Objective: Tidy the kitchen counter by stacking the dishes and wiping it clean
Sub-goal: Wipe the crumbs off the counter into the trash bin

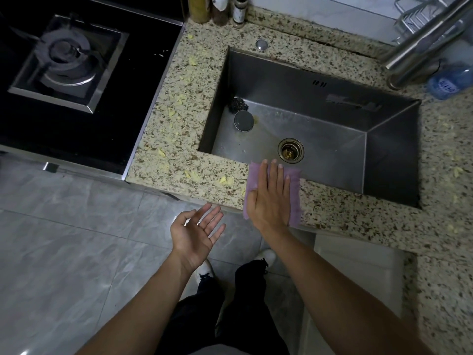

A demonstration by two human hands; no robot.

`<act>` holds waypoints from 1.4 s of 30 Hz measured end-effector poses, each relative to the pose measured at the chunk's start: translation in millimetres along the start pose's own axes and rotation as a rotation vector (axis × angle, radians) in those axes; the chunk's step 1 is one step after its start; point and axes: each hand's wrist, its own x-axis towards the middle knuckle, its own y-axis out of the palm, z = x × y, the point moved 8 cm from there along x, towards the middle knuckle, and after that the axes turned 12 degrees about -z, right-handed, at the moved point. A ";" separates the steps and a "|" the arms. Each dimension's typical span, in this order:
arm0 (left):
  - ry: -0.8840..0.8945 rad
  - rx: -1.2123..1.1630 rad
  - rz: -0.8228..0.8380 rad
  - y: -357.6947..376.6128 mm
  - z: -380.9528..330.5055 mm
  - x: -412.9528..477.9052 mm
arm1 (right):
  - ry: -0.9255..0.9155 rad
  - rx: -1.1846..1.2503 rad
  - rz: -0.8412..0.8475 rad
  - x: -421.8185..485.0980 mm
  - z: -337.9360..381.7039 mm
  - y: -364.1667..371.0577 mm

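Observation:
A purple cloth [294, 185] lies on the front strip of the speckled granite counter [179, 103], just in front of the sink. My right hand [268, 198] presses flat on the cloth with straight fingers pointing toward the sink. My left hand [195, 233] hovers palm up, fingers spread, just below the counter's front edge and holds nothing. Yellow crumbs [192, 175] are scattered over the counter left of the cloth and along the strip between sink and stove. No dishes are in view.
A steel sink [332, 116] with a drain [291, 150], a round lid [243, 120] and a dark scrubber [239, 105] fills the middle. A black gas stove [66, 62] lies left. Bottles [217, 8] stand at the back. A faucet [422, 39] and blue bottle [448, 80] are at right.

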 end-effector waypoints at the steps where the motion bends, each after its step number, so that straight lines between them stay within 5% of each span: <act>1: 0.000 -0.004 0.001 -0.5 -2.1 -0.1 | 0.001 0.002 0.003 1.1 3.4 0.8; 42: 0.054 -0.160 0.014 -27.9 -87.4 16.2 | -0.025 0.092 0.006 26.2 167.6 20.4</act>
